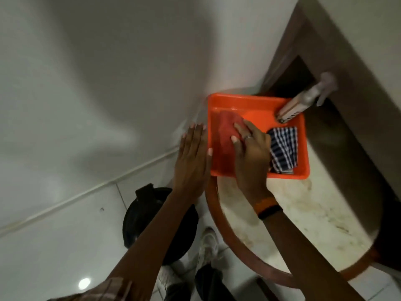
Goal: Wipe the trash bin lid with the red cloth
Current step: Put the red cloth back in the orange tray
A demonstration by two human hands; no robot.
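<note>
The red cloth [225, 135] lies folded in the left part of an orange tray [258, 103] on a small table. My right hand [251, 153] rests on the cloth with its fingers and thumb on the fabric. My left hand [193, 157] is flat with fingers together against the tray's left outer edge. The black trash bin [141, 216] stands on the floor below, its lid closed and partly hidden by my left forearm.
A blue-and-white checked cloth [284, 148] and a spray bottle [303, 101] also lie in the tray. The round table [303, 213] has an orange rim. A white wall is on the left, a tiled floor and my shoe [208, 242] below.
</note>
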